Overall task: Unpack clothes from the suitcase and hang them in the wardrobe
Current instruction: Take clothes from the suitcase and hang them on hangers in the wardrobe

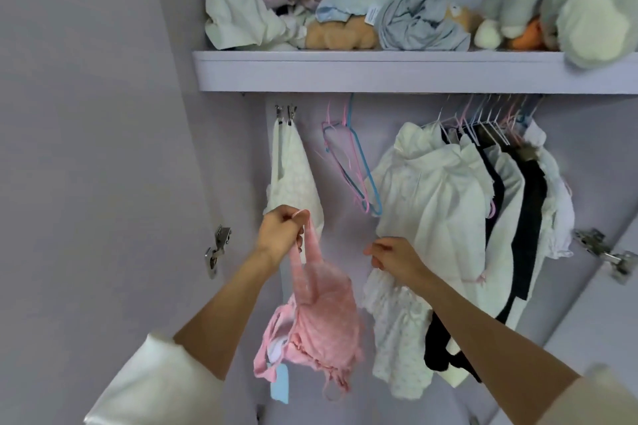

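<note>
My left hand (281, 235) grips the strap of a pink lace garment (317, 328), which dangles below it with a pale blue tag at the bottom. My right hand (393, 257) has curled fingers at the edge of a white hanging garment (424, 203); whether it grips the cloth is unclear. Empty pink and blue hangers (352, 166) hang from the rail between my hands. A white patterned piece (293, 176) hangs from metal clips at the left. The suitcase is out of view.
Several white and black clothes (518, 190) hang on the rail to the right. The shelf (379, 71) above carries crumpled clothes and plush toys. Lilac wardrobe doors stand open on both sides, with metal hinges (217, 248) showing.
</note>
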`<state>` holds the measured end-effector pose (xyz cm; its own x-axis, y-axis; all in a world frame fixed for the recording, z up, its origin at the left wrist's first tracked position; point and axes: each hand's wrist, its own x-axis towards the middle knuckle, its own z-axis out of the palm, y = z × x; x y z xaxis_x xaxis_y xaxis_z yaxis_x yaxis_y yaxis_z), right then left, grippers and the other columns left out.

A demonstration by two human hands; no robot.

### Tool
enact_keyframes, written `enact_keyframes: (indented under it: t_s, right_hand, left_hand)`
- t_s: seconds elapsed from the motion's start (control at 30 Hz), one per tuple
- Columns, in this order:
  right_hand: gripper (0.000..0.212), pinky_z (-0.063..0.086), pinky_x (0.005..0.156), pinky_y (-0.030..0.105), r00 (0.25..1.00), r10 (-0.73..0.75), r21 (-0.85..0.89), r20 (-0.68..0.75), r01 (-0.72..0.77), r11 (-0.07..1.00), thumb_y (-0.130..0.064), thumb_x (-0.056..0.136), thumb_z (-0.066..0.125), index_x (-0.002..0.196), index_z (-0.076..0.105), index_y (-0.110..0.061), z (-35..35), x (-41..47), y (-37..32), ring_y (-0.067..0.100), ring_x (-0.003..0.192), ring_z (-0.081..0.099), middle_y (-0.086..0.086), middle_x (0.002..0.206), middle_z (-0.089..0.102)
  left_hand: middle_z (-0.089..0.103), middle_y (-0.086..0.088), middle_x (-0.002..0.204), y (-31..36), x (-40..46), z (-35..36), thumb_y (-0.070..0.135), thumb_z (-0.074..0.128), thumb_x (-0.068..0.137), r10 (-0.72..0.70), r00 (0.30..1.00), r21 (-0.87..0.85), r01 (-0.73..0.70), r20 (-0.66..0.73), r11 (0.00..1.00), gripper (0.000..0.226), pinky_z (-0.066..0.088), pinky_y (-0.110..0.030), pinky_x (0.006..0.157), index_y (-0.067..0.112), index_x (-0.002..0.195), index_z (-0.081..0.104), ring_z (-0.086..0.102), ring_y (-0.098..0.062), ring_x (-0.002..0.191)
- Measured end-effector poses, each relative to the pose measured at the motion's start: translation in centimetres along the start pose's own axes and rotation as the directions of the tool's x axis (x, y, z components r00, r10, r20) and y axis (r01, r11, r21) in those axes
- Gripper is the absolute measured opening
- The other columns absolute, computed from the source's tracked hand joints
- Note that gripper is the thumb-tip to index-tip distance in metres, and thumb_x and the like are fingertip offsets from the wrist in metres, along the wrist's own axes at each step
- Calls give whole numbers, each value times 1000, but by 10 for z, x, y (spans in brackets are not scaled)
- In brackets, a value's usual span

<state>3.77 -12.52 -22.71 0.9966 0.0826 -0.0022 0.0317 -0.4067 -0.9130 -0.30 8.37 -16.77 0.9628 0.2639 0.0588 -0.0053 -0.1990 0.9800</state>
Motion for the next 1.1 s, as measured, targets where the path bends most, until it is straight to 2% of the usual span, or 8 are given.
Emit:
enact_keyframes:
  t_s: [0.17,0.27,0.47,0.53,0.63,0.77,0.87,1.1]
  right_hand:
    - [19,45,79,34,966,-62,-154,-252,23,988,-6,91,47,95,65,-1,-14,47,-14,24,83,54,9,87,59]
    - [22,40,74,27,940,-121,-231,-320,46,972,-1,91,43,77,60,-2,-20,67,-29,20,82,50,2,77,55]
    - [28,33,77,27,973,55,-93,-226,-77,993,-23,97,40,69,40,-23,-18,128,-45,21,87,42,-2,80,46]
    - [16,40,78,28,978,100,-21,-182,-106,994,-22,96,43,87,56,-17,-18,140,-47,25,88,49,6,93,54]
    - [20,41,64,24,990,80,10,-117,-79,997,-10,94,47,101,64,-2,-19,143,-53,21,75,48,6,80,56]
    - [29,46,81,33,978,35,44,-204,-26,999,-5,95,41,116,60,3,-24,140,-55,25,88,51,21,113,60]
    - [33,41,75,23,965,-21,44,-262,34,998,-1,96,32,121,54,4,-29,136,-56,31,100,53,21,123,55]
    - [27,34,57,16,933,9,202,-359,68,977,-9,99,29,109,54,-7,-39,123,-38,4,62,38,-8,70,39]
  left_hand:
    - [49,5,39,-5,32,5,7,55,91,7,1000,-5,-7,-6,1000,26,38,-17,39,8,65,51,42,-7,31]
    - [48,4,36,-5,47,4,6,54,91,14,1000,-8,-14,-28,1000,27,39,-19,38,5,64,51,42,-10,31]
    - [49,3,36,-7,70,8,3,52,90,-21,997,-23,19,-79,1000,26,38,-18,37,5,64,49,42,-14,29]
    - [49,4,36,-6,73,10,2,53,89,-42,996,-22,40,-79,999,23,36,-16,34,4,67,50,42,-12,27]
    - [52,-2,47,-8,79,17,2,55,89,-69,994,-26,67,-82,997,22,37,-17,35,4,68,50,42,-11,28]
    - [52,-2,52,-11,82,30,5,57,89,-98,994,-16,98,-42,995,23,40,-22,42,8,67,51,42,-13,32]
    - [54,1,52,-10,80,38,7,57,89,-106,994,-14,106,-5,994,21,41,-24,47,9,69,53,42,-15,37]
    - [63,-6,68,-12,75,54,0,57,84,-145,985,-9,146,97,989,8,39,-20,41,8,82,58,41,-15,44]
